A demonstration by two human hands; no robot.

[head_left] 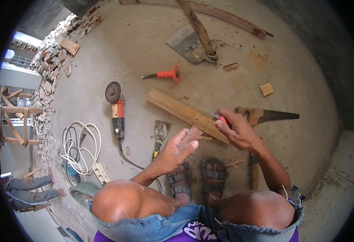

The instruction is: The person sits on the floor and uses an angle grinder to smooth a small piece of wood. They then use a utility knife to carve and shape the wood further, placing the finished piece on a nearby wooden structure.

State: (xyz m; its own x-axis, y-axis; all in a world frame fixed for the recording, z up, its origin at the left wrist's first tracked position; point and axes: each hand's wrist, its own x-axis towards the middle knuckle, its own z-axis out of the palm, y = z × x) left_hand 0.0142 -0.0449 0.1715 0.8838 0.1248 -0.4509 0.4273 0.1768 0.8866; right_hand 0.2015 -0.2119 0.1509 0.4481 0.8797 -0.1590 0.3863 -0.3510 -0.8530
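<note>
My left hand (172, 152) is closed around a short, flat piece of reddish-brown wood (191, 137), its far end sticking out past thumb and fingers. To the right, my right hand (241, 131) grips a small tool with a red handle (223, 119); a thin blade seems to point left from it, but it is blurred, so its exact kind is unclear. Between and beyond the hands, a long wooden plank (181, 112) lies slanting on the floor. A hand saw (271, 115) with a wooden handle rests just right of my right hand. Left of my left hand lies a scraper (160, 135).
An angle grinder (118, 115) and an orange-guarded chisel (167, 74) lie on the floor. Farther off are a hoe (191, 46) and a wood block (266, 89). Coiled white cable (82, 149) and a socket strip (100, 173) lie left, near rubble (48, 76) and another person's legs (31, 189).
</note>
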